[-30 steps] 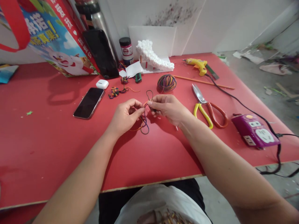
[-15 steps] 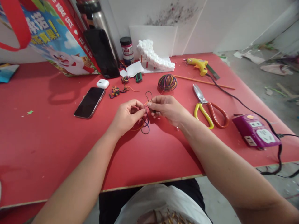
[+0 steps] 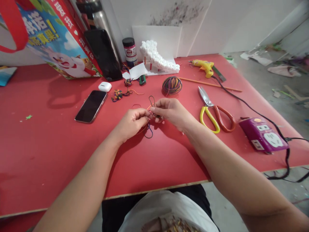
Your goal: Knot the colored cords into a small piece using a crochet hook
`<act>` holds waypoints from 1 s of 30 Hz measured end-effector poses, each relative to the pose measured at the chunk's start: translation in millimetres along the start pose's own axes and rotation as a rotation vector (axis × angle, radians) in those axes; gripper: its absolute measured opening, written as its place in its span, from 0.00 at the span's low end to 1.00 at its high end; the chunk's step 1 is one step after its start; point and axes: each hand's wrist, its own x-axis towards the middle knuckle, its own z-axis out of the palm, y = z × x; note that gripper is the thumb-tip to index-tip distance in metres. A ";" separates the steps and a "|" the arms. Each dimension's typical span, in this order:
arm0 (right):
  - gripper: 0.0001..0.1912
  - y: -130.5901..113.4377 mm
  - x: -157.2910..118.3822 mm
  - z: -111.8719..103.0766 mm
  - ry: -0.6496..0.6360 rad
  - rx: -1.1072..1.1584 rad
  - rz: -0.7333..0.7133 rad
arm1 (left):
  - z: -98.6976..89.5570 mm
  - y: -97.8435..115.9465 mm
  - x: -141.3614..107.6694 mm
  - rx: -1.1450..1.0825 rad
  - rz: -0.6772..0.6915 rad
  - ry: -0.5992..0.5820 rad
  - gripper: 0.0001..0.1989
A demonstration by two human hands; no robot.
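Observation:
Thin multicoloured cord (image 3: 151,132) runs between my two hands and hangs in dark blue and orange loops below them. My left hand (image 3: 134,125) pinches the cord between thumb and fingers. Close beside it, my right hand (image 3: 167,110) also pinches the cord, and a small dark loop stands up above its fingertips. The exact crossing of the strands is hidden by my fingers. Just beyond my hands lies a wound ball of multicoloured cord (image 3: 172,85). A small knotted cord piece (image 3: 117,94) with loose ends lies to the left.
Scissors (image 3: 209,109) with yellow and red handles lie at right, near a purple power strip (image 3: 264,134) and a yellow glue gun (image 3: 204,67). A phone (image 3: 91,106) and a white earbud case (image 3: 105,86) are at left. A white model (image 3: 159,58) stands behind on the red table (image 3: 156,164).
My left hand has turned slightly, its fingers now closer to the right hand's fingertips. The hanging loops have shifted, and a thin strand now shows above my left hand.

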 end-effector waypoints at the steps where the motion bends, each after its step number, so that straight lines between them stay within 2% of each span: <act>1: 0.13 -0.1 -0.3 0.3 -0.013 0.005 -0.001 | -0.4 0.6 0.0 -0.012 0.005 0.004 0.02; 7: 0.19 0.6 -0.5 2.2 -0.010 0.059 -0.018 | -2.4 1.6 2.3 -0.208 -0.082 0.109 0.04; 14: 0.22 5.5 0.7 3.3 0.019 0.080 -0.104 | 3.0 3.8 2.8 -0.243 -0.029 0.209 0.05; 22: 0.25 8.0 1.3 6.6 0.036 0.099 -0.208 | 5.9 3.3 4.8 -0.422 -0.015 0.278 0.05; 27: 0.25 9.9 2.6 6.8 -0.009 0.104 -0.118 | 6.3 1.2 2.7 -0.379 0.108 0.250 0.06; 30: 0.23 10.8 2.8 7.6 -0.044 0.116 -0.081 | 6.3 0.9 3.1 -0.411 0.195 0.283 0.07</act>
